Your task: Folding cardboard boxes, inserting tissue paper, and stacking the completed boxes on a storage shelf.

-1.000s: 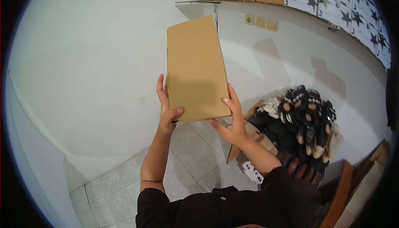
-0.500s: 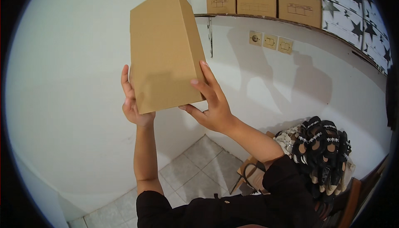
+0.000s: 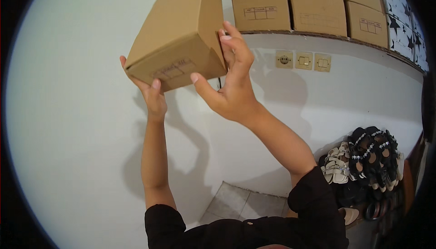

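Observation:
A plain brown cardboard box (image 3: 168,26) is held up in front of me, tilted, with its printed end facing me. My left hand (image 3: 152,94) grips the lower left corner, its thumb on the printed end and the other fingers partly hidden behind. My right hand (image 3: 234,76) presses against the right side, fingers along that face and thumb at the lower edge of the printed end. Just right of the box, similar brown boxes (image 3: 261,15) stand stacked on a wall shelf (image 3: 313,36).
Farther right on the shelf are white boxes with black stars (image 3: 402,33). A socket (image 3: 284,59) and two switches (image 3: 313,61) sit on the wall below. At lower right, black and cream sandals (image 3: 368,156) are piled up. Grey floor tiles (image 3: 231,200) show at the bottom.
The box has gone up and tipped, so its printed end now shows. Both hands rose with it, and my right hand shifted its fingers on the side. The view has turned up toward the shelf.

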### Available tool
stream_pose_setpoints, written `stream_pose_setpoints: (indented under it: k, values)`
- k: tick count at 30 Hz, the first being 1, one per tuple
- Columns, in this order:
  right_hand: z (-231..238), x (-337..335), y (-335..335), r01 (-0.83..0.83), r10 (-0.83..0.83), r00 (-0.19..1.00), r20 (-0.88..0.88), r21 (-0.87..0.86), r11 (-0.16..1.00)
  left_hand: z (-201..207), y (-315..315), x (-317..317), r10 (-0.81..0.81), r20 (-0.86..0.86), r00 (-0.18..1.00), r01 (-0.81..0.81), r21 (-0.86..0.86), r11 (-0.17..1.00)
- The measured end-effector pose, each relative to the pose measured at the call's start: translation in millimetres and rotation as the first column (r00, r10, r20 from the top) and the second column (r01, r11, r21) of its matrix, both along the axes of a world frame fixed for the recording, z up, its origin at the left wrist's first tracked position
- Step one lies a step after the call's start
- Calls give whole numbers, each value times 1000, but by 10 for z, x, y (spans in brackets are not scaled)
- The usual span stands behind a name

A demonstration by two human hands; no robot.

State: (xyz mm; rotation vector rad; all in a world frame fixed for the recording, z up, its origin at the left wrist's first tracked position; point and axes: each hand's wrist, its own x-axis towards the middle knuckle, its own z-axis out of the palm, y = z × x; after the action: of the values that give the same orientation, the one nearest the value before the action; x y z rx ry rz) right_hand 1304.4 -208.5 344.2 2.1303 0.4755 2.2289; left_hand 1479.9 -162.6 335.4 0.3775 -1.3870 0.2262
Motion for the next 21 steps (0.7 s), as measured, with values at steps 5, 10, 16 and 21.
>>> stream_pose_setpoints:
  k: [5,10,16,21]
  values:
    - [193,224,-215,198,-202,974,-98,-57,979,302,-514,358,-23,-47,999,22,-40,999]
    - [275,198,-417,617,-616,787,37,-80,783,465,-942,459,582,-95,807,-570,-382,727]
    - [425,152,-646,881,-849,467,247,-43,472,659,-1046,349,767,12,641,-735,-279,618]
    - [461,143,-714,971,-969,237,76,-29,236,633,-1225,321,763,256,593,-761,-132,635]
